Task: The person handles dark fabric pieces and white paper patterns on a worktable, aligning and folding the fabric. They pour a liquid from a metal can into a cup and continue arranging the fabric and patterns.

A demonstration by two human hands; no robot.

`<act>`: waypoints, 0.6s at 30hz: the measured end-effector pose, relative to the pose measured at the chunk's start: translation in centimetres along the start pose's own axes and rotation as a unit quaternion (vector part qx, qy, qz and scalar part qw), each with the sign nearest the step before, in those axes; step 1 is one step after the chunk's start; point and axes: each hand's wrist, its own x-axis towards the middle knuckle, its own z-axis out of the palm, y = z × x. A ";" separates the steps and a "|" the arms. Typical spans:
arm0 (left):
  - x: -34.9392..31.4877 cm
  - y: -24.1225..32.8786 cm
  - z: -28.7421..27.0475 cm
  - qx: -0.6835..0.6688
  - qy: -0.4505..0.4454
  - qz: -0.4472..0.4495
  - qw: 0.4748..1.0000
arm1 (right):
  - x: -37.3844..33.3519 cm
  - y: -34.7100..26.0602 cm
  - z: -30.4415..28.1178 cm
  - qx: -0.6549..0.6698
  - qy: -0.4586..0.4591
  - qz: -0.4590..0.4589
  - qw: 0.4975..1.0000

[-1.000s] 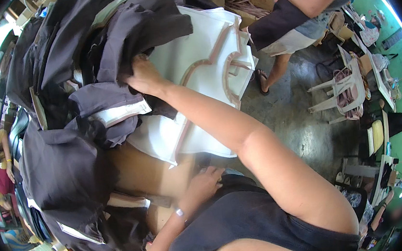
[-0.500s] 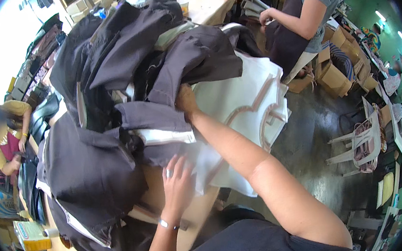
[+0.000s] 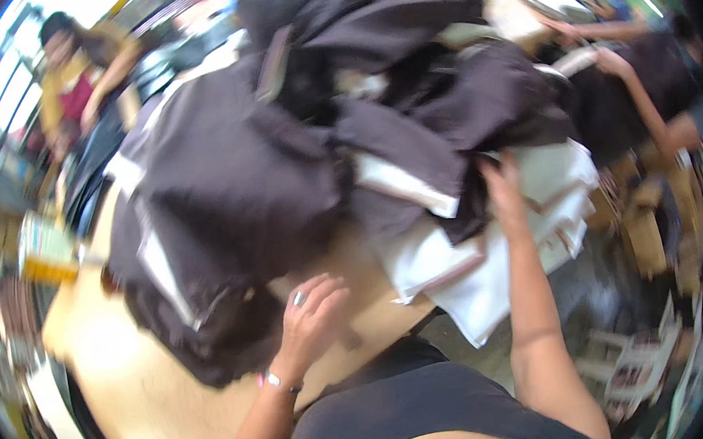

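A large heap of dark brown cut cloth pieces [image 3: 236, 163] covers much of the table [image 3: 159, 416]. White pieces with brownish edge bands [image 3: 494, 290] stick out on the heap's right side and hang over the table edge. My right hand [image 3: 505, 192] reaches in among the white pieces, against the edge of a dark fold; its fingers are blurred and partly hidden by cloth. Over the bare wood in front of the heap, my left hand [image 3: 314, 312], with a ring, has loosely bent fingers spread apart and nothing in them.
A co-worker [image 3: 85, 84] handles dark material at the far left. Another person's arm [image 3: 635, 90] is at work on the right, behind the heap. A yellow and white box [image 3: 48, 249] stands by the table's left edge. Cardboard boxes [image 3: 657, 224] and a white plastic chair [image 3: 640, 361] are at right.
The view has swung, so the heap appears farther right. My right hand is now lower along the dark fold, near the white pieces. My left hand has come away from the cloth.
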 end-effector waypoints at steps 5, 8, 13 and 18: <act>-4.3 -2.8 -7.2 0.180 0.227 -0.104 0.951 | -8.2 2.3 -1.8 0.082 0.146 -0.108 0.980; -6.9 -5.7 -11.8 0.321 0.342 -0.187 0.863 | -11.4 0.2 -0.4 0.033 0.138 -0.195 0.971; -13.1 -16.8 -18.4 0.206 0.460 -0.387 0.772 | -14.8 -3.5 3.9 0.025 0.059 -0.262 0.963; -19.8 -31.0 -18.8 0.065 0.384 -0.448 0.805 | -17.9 -4.7 8.7 0.048 -0.041 -0.259 0.964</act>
